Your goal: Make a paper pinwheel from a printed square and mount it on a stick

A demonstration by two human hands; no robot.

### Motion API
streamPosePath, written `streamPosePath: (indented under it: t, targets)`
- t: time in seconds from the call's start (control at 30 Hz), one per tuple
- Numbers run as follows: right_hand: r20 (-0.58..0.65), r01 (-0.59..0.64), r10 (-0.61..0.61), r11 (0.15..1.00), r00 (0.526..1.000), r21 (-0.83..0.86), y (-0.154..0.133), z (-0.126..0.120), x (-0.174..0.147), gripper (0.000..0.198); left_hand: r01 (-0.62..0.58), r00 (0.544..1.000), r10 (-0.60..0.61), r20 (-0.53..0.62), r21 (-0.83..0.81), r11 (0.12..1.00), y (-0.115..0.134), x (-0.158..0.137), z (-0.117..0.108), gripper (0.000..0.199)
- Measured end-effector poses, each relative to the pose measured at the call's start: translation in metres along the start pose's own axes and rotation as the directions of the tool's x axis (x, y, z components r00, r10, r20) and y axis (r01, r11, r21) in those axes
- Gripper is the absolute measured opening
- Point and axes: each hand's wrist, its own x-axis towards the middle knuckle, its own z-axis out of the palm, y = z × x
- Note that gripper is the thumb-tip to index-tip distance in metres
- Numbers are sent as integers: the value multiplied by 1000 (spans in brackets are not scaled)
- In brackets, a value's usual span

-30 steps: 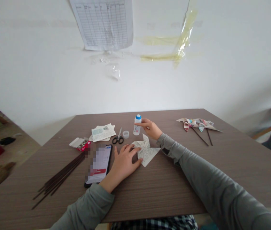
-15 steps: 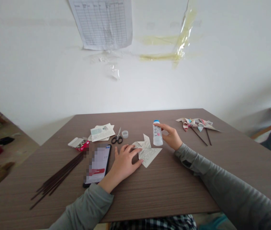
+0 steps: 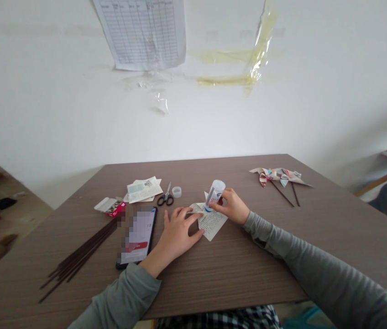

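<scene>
My right hand point(image 3: 232, 206) is closed round a white glue stick point(image 3: 216, 192). The stick is tilted with its blue end down, at the folded part of a printed paper pinwheel point(image 3: 212, 225). My left hand point(image 3: 179, 230) rests with fingers spread at the left side of this pinwheel, its fingertips touching the paper. Part of the folded paper is hidden behind the glue stick and fingers. A clear round cap point(image 3: 176, 192) sits beyond my left hand, beside black-handled scissors point(image 3: 165, 198).
A phone point(image 3: 138, 237) lies left of my left hand, near a bundle of thin dark sticks point(image 3: 80, 251). Behind are a small red-and-white box point(image 3: 111, 207) and printed paper pieces point(image 3: 143, 188). Two pinwheels on sticks point(image 3: 280, 177) lie at the right. A wall rises behind the table point(image 3: 248, 269).
My right hand has moved left and turned the glue stick over, bringing its blue end from the top down to the paper. My left hand has stayed in place.
</scene>
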Motion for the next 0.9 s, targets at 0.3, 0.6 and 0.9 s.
streamPosePath:
  t: [0.3, 0.6, 0.9]
  targets:
    - [64, 46, -39, 992, 997, -120, -4, 11, 0, 40, 14, 1000, -14, 7, 9, 1000, 2, -1, -3, 53]
    - [85, 47, -36, 990, 996, -130, -5, 9, 0, 35, 15, 1000, -15, 10, 18, 1000, 3, 0, -2, 52]
    - [107, 21, -8, 993, 994, -116, -8, 9, 1, 36, 18, 1000, -18, 0, 2, 1000, 3, -1, -2, 50]
